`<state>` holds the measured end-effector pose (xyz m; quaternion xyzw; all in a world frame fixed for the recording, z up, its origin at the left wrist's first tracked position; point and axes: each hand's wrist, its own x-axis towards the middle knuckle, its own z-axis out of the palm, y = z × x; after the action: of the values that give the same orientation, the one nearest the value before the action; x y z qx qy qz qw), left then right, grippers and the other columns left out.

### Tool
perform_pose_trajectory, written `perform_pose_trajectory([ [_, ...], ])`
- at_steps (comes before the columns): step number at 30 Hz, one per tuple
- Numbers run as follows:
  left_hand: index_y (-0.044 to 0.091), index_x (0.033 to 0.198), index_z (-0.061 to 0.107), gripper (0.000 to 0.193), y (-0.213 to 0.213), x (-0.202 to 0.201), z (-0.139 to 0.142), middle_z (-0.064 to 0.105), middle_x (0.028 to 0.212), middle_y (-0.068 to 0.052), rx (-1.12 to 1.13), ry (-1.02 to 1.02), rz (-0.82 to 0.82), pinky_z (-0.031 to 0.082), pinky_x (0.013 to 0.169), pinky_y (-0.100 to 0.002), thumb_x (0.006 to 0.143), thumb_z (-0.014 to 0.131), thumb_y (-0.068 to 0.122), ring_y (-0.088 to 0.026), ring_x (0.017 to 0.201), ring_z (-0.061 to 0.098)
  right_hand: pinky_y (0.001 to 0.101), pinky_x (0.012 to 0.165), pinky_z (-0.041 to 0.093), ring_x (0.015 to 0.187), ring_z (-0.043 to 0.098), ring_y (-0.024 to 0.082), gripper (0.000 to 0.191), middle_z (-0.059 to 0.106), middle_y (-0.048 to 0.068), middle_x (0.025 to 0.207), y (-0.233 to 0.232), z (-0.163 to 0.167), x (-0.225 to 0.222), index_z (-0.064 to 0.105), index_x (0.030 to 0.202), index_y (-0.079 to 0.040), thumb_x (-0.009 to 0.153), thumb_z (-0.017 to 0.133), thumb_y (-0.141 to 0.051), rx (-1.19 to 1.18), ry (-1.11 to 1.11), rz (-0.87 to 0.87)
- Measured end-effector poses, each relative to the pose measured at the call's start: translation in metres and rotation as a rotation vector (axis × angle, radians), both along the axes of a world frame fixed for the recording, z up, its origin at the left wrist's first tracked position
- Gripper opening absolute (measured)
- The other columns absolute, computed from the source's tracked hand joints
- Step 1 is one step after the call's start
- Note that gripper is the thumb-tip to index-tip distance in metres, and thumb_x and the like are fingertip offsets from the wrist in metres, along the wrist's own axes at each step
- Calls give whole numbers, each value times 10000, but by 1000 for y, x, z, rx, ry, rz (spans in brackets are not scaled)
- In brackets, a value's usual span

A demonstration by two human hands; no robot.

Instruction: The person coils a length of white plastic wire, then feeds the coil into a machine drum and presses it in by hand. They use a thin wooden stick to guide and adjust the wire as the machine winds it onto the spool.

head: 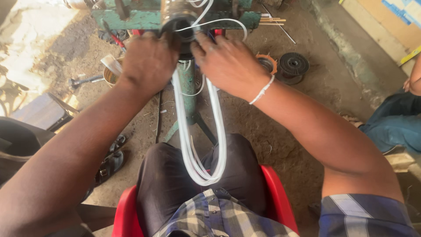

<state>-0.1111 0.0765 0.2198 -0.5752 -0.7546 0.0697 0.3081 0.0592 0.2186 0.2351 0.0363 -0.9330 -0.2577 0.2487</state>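
Left hand (149, 59), right hand (228, 61) — gripping white wire loop (206, 145).

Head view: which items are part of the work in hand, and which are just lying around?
In hand:
- left hand and right hand at the round metal part
- white wire loops hanging from it
- green stand

Lying about:
- black spool
- orange ring
- sandals
- tin can
- wooden sticks
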Motion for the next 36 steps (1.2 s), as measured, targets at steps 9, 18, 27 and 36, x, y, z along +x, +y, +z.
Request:
perform_pose_trajectory([
  [9, 103, 1124, 689, 248, 6, 26, 6, 674, 1034, -80, -92, 93, -64, 496, 627, -363, 952, 563, 228, -228, 849, 683, 425, 814, 597, 962, 719, 281, 424, 629, 200, 1375, 11, 16, 17, 644, 1312, 13, 927, 564, -145, 151, -74, -57],
  [18, 104, 1177, 680, 613, 8, 46, 31, 675, 954, -80, -263, -66, -51, 443, 666, -396, 1001, 420, 630, -239, 845, 674, 399, 739, 578, 966, 723, 278, 353, 684, 180, 1261, 16, 30, 20, 670, 1234, -1, 918, 596, -140, 172, -116, 2],
  [27, 110, 1114, 707, 322, 12, 39, 12, 650, 906, -74, -89, 22, -120, 446, 630, -394, 1008, 495, 327, -217, 767, 646, 417, 512, 525, 595, 699, 280, 314, 701, 170, 1041, 21, 27, -3, 706, 1048, -92, 997, 571, -371, 203, -276, -106],
  [36, 65, 1218, 685, 333, 23, 50, 23, 650, 1044, -54, -331, -21, -32, 456, 590, -388, 922, 655, 216, -219, 892, 646, 369, 506, 510, 609, 701, 223, 266, 718, 102, 946, 32, 30, -14, 713, 1146, -78, 987, 564, -230, 409, -292, -166],
])
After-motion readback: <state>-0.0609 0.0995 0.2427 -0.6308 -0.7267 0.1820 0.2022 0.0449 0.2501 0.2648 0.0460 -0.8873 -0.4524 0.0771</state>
